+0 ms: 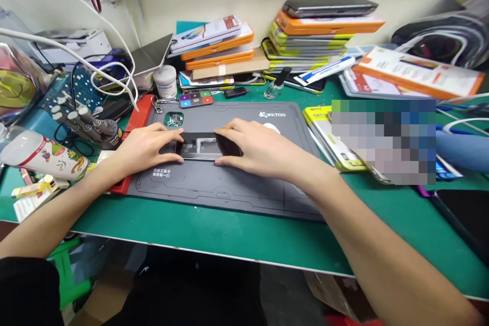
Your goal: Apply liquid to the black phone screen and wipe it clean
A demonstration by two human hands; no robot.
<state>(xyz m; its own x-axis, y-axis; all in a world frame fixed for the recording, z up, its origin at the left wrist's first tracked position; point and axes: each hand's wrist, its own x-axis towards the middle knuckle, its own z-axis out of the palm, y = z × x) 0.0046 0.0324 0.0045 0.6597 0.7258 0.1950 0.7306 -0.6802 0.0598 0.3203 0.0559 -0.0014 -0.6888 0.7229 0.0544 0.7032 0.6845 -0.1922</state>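
Note:
A dark, glossy phone-like object (200, 146) lies sideways on the grey work mat (214, 181), reflecting light in its middle. My left hand (153, 147) grips its left end, with thumb and fingers on opposite long edges. Its right end is held the same way by my right hand (248, 147). Just behind my left hand, small metal screws (174, 120) sit in a green recess of the mat. A coloured segmented tray (195, 99) rests at the mat's back edge.
Stacked boxes (217, 51) and a taller stack (309, 43) stand along the wall. A white jar (165, 81) and a screwdriver holder (99, 132) are left. At right are yellow packages (324, 137) and a person's blue sleeve (464, 150).

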